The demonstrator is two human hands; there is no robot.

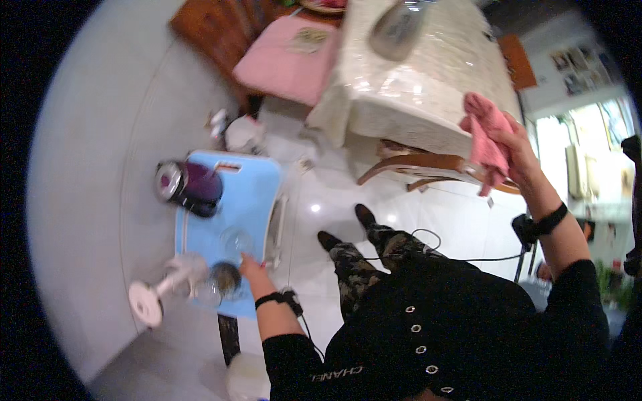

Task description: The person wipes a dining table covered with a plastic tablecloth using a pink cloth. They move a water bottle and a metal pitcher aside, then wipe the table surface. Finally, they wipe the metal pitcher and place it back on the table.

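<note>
A crumpled pink cloth [486,138] is gripped in my right hand [519,150], raised near the edge of the dining table. My left hand [254,273] is low over a small blue folding table [243,205]. Its fingertips meet the edge of a clear glass vessel [235,243]; blur hides whether they grip it. Close beside that hand stands a dark-looking glass [225,277], with another clear glass [207,293] next to it. A dark purple kettle or thermos jug [203,183] with a silver-rimmed lid is at the blue table's far side.
A white pedestal-like object [146,303] stands by the blue table's outer edge. A dining table [416,95] with a pale cover carries a glass pitcher [398,30]. A wooden chair [416,163] is against it. A pink cushion [288,65] lies on wooden seating. A cable [466,259] crosses my front.
</note>
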